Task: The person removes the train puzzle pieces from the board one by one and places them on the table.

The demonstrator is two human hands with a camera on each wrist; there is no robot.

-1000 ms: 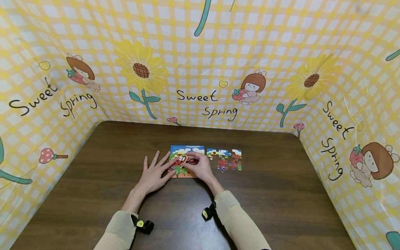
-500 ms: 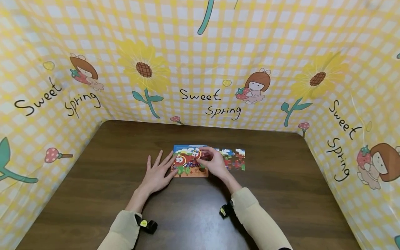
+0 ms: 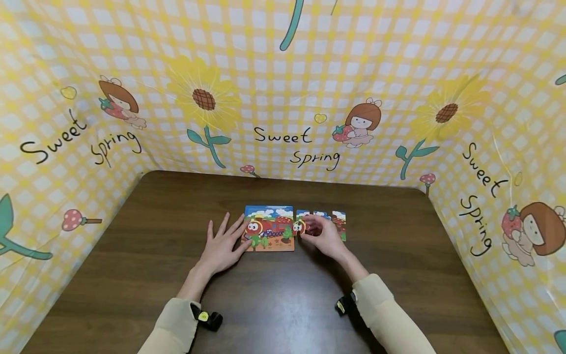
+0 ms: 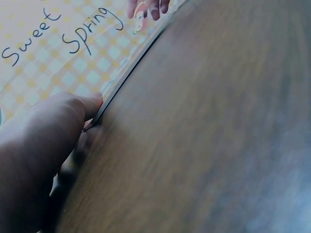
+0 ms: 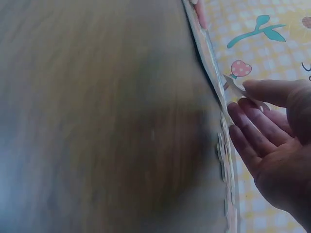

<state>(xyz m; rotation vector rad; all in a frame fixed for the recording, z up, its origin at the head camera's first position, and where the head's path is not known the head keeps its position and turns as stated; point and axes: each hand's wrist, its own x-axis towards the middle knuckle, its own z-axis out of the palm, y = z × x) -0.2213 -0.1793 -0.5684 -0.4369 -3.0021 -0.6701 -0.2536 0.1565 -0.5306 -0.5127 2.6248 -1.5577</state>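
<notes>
Yellow checked cloth (image 3: 283, 98) rises at far, left and right sides of brown table (image 3: 283, 295). Right sleeve (image 3: 391, 309) slants in from near right. Left hand (image 3: 222, 250): fingers straight, spread, tips at left edge of puzzle board (image 3: 274, 242). Right hand (image 3: 328, 239): thumb and fingers pinch puzzle piece (image 3: 298, 227). Loose pieces (image 3: 339, 220) right of board, partly hidden behind right hand. Held piece tilted, at board's right edge; contact unclear.
</notes>
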